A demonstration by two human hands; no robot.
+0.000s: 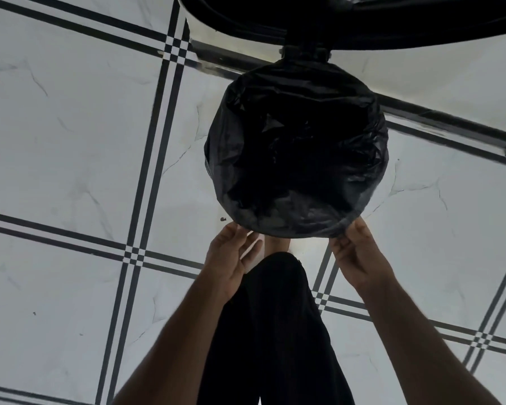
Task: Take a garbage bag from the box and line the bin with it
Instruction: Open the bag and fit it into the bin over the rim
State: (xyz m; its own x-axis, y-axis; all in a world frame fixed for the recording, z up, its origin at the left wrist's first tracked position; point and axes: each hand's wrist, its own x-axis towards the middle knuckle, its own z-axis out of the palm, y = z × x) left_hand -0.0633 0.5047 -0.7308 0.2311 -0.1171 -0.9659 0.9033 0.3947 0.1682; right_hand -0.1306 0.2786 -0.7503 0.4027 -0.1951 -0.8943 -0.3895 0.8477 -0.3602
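The tiled floor (70,141), white with dark double lines, is filling most of the view, and the person is standing over it and looking straight down. The bin (297,232) is standing on this floor just in front of the person's dark trouser leg (275,331), so both arms are reaching it without bending far. Its lid (362,21) is standing up at the far side, hinged open, which is leaving the whole mouth free for the work.

The black garbage bag (295,150) is already sitting inside the bin. Its plastic is turned outward over the rim all around, and the middle is sinking down into the dark hollow. In my judgement this fold is there so that the bag is not sliding in when rubbish is dropped. The box of bags is not appearing in this view.

The left hand (231,258) is at the near left part of the rim. Its fingers (253,249) are loosely spread and the thumb is touching the bag's edge; I cannot tell if it is really pinching any plastic. The right hand (354,255) is at the near right part, with the fingers curled under the turned-over edge and the thumb on top, so it seems to be gripping the plastic there, probably for pulling it lower and tighter. The lining is looking nearly finished.
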